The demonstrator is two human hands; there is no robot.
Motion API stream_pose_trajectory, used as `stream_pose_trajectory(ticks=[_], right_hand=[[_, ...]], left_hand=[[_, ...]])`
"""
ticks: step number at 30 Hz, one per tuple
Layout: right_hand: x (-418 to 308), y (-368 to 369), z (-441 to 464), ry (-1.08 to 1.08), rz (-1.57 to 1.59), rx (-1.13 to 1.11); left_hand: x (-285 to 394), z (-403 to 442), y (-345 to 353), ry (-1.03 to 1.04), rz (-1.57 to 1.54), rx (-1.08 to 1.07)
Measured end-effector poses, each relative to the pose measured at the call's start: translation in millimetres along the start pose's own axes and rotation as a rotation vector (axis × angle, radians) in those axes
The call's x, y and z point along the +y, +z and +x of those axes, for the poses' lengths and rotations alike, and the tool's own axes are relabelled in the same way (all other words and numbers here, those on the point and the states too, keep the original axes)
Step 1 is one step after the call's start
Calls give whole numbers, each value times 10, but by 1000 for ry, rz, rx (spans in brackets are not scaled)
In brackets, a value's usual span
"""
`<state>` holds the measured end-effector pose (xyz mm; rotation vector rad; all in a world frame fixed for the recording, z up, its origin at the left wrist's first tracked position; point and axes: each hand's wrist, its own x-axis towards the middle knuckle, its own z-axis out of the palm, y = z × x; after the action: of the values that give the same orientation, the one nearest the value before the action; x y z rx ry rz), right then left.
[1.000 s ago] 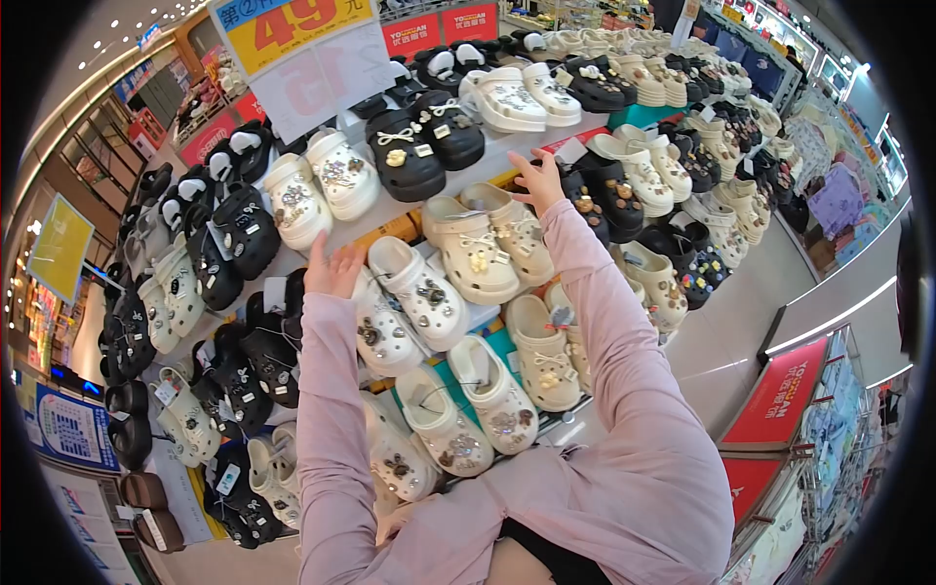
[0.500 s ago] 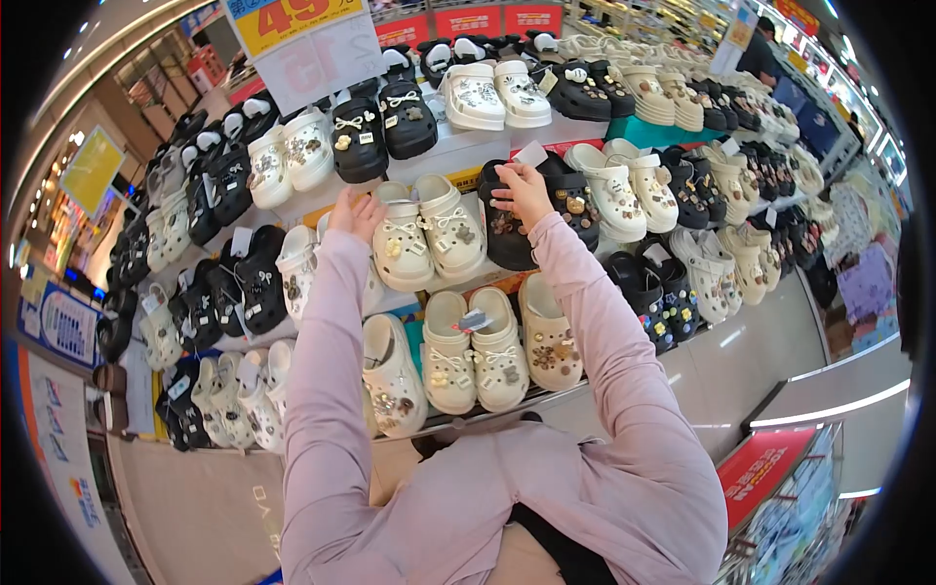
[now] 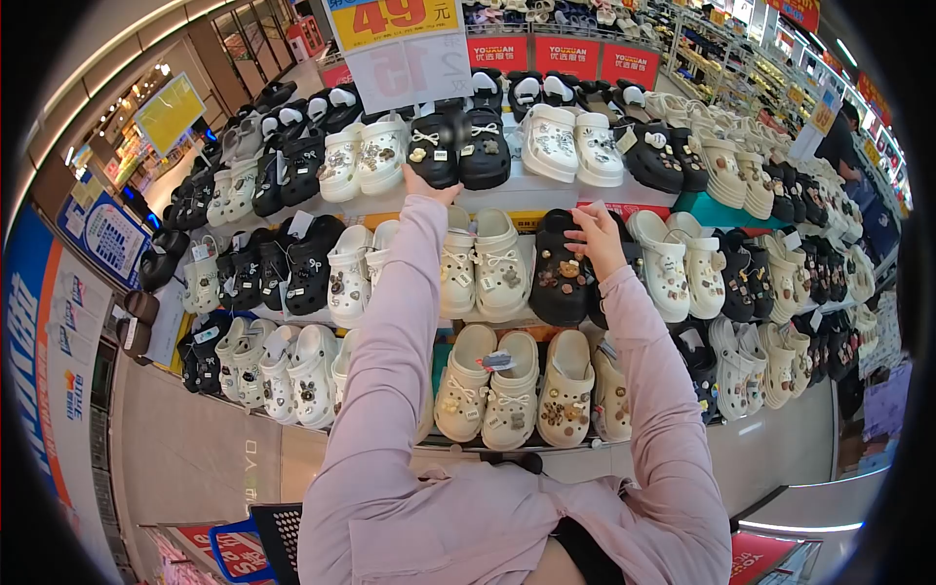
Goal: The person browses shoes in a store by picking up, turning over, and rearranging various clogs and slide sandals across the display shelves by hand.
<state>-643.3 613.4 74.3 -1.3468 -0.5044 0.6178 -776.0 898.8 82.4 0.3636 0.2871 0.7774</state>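
Rows of clogs decorated with charms stand on a stepped display. My left hand (image 3: 429, 187) is at the toe of a black clog (image 3: 435, 151) in the upper row, its fingers mostly hidden under or against it. A second black clog (image 3: 485, 154) stands right beside that one. My right hand (image 3: 597, 237), fingers apart and bent, is at the right side of a black clog with brown charms (image 3: 560, 268) in the middle row; it holds nothing that I can see. Cream clogs (image 3: 501, 263) stand between my forearms.
A price sign (image 3: 400, 44) rises behind the upper row. Cream clogs (image 3: 566, 390) line the lowest row near my body. A blue-handled basket (image 3: 234, 546) is at the lower left. Another person (image 3: 840, 146) stands at the far right.
The view has swung left, and the display appears further right. My left hand has moved up to the black clog in the upper row. My right hand stays near the charm-covered black clog.
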Motion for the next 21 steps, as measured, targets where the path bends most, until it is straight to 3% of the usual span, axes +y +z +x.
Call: stream_pose_trajectory(ticks=[3, 9, 12, 15, 18, 20, 21], right_hand=[[26, 37, 118, 24, -8, 6], [173, 669, 640, 235, 179, -85], [314, 1073, 889, 197, 113, -79], [275, 1310, 979, 148, 127, 5], [351, 1415, 1137, 102, 165, 101], [396, 1462, 1149, 60, 237, 105], [458, 1481, 1230, 2, 167, 38]], left_hand=[[-61, 192, -74, 61, 82, 38], [194, 174, -209, -149, -10, 72], [294, 258, -352, -175, 336, 86], [385, 311, -281, 23, 136, 701], [683, 429, -659, 103, 276, 514], [831, 466, -751, 168, 307, 517], [1032, 696, -984, 63, 186, 410]])
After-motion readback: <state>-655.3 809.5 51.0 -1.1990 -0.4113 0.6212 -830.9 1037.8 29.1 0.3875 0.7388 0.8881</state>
